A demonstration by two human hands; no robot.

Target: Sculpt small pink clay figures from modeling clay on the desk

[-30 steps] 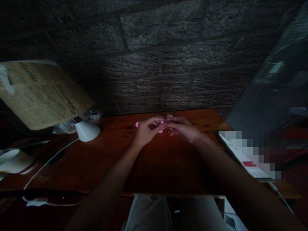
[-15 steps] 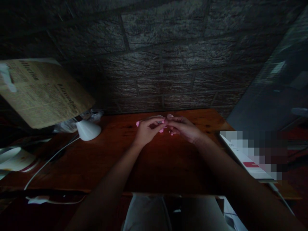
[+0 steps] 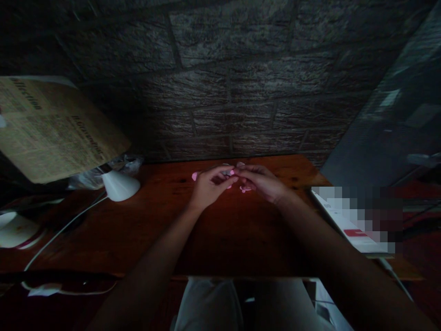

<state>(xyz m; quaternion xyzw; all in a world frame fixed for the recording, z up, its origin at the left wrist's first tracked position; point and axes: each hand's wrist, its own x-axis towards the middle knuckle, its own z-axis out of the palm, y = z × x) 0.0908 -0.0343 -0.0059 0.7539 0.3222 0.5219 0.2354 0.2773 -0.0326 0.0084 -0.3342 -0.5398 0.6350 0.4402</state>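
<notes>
Pink small piece (image 3: pixel 232 172), shape unclear, is pinched by fingers of left hand (image 3: pixel 206 185) and right hand (image 3: pixel 264 182), above reddish-brown wooden counter (image 3: pixel 220 234); other pink pieces (image 3: pixel 195 176) are partly hidden.

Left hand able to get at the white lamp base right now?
Likely yes: mostly bare tabletop lies between left hand and white lamp base, though that hand's fingertips are at a small pink piece.

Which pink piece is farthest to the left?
The pink piece peeking out at the outer edge of the left hand. It alone shows there; the other pink bits are nearer the right hand.
</notes>
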